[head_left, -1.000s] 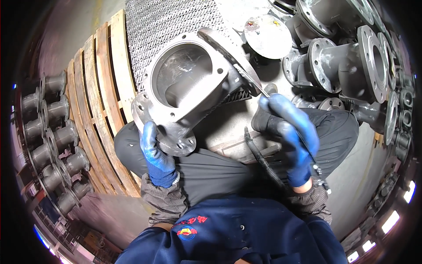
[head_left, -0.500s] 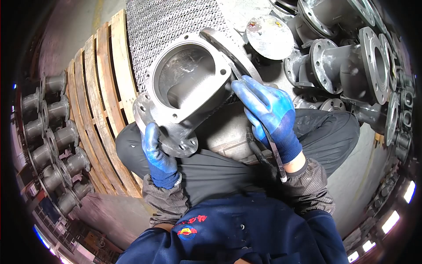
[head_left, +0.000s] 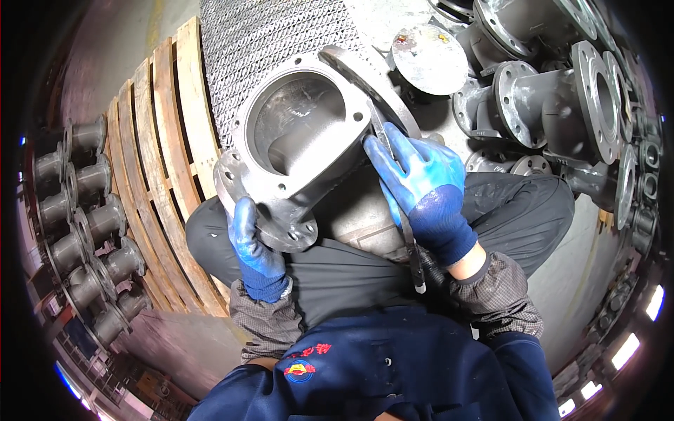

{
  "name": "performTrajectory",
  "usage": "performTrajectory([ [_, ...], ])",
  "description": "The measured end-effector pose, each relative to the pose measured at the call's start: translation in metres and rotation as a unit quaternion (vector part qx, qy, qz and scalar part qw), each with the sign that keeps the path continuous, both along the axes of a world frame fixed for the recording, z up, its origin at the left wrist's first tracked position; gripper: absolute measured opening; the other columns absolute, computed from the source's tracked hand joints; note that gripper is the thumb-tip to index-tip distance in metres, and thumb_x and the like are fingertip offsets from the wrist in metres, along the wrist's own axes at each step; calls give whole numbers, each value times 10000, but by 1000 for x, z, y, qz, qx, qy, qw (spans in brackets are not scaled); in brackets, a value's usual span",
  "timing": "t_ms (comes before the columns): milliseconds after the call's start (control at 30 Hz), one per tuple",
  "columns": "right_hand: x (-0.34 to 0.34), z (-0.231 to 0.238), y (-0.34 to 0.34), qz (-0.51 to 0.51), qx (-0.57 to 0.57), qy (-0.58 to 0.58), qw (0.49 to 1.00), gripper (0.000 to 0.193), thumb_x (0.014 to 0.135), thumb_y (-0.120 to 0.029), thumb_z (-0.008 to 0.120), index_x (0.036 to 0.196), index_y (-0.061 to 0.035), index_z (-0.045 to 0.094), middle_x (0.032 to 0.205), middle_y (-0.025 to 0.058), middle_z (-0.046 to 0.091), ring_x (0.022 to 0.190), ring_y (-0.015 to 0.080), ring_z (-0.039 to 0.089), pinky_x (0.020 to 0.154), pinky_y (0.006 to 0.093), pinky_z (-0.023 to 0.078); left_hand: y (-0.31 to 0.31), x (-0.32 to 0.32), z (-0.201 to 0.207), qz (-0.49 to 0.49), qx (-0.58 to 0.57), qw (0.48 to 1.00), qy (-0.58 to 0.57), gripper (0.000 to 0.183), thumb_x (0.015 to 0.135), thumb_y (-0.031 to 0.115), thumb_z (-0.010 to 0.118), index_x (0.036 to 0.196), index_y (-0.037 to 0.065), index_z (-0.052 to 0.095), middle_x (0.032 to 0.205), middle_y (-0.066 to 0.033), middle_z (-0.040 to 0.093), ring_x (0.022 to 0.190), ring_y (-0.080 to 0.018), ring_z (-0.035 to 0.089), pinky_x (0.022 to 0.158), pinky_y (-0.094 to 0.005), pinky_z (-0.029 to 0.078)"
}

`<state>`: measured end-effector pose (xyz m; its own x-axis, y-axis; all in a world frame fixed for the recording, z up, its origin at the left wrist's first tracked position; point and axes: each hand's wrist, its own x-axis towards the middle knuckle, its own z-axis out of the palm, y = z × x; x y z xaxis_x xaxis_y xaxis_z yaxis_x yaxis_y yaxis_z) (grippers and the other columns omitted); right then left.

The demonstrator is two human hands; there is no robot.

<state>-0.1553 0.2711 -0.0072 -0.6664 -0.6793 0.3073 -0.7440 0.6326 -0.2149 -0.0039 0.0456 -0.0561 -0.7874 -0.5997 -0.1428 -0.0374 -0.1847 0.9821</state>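
A grey cast-metal valve body [head_left: 317, 163] with a wide round opening sits tilted in front of me, its bolt-holed flanges at several sides. My left hand [head_left: 256, 249], in a blue coated glove, grips the lower left flange, with the thumb on top and the other fingers hidden beneath. My gloved right hand [head_left: 427, 193] is closed around a long, narrow, dark file [head_left: 413, 254]. The file's upper end lies against the casting between its top face and the right flange [head_left: 375, 88]. Its light-tipped lower end points toward my lap.
A wooden pallet [head_left: 161, 133] lies at the left, beside a metal mesh mat [head_left: 281, 28]. Several flanged castings [head_left: 544, 105] are stacked at the right, and more castings [head_left: 88, 231] stand far left. A round pale-topped piece [head_left: 430, 59] stands behind my right hand.
My right hand has turned and shifted slightly left, and the file's lower end has swung left toward my lap. The casting and left hand have barely moved.
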Motion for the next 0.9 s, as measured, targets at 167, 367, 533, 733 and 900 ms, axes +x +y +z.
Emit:
performTrajectory([
  [167,1,4,1,11,-34,-12,999,444,690,-120,634,1131,-80,666,1081,170,657,824,249,647,691,374,511,6,-7,9,17,76,997,21,392,1017,194,425,1352,-5,467,1389,-118,487,1248,-217,494,1073,-400,404],
  [367,-4,10,-2,6,-196,-45,980,418,726,-29,641,1144,-41,652,1025,168,673,764,267,662,664,365,532,2,-1,3,-23,-39,999,-23,536,996,260,415,1440,-26,324,1385,-135,473,1236,-218,495,1072,-372,379],
  [533,-4,6,-6,-53,-369,-169,913,307,851,70,562,1153,54,616,1045,197,682,884,290,693,752,333,555,6,-9,13,3,137,990,34,394,1018,189,420,1372,18,450,1392,-121,470,1251,-234,486,1075,-417,398],
  [733,14,-3,-29,-139,-537,-380,740,330,979,22,394,1291,76,487,1236,204,585,1085,230,624,895,307,516,8,-8,16,12,107,994,25,387,1018,174,420,1376,31,452,1408,-116,456,1262,-236,473,1084,-420,388],
  [900,18,-9,-32,-193,-518,-319,770,301,955,18,468,1244,66,536,1082,194,661,937,217,682,777,291,561,2,9,-4,-24,-97,995,4,385,1019,172,418,1377,33,452,1417,-117,450,1268,-231,468,1089,-414,381],
])
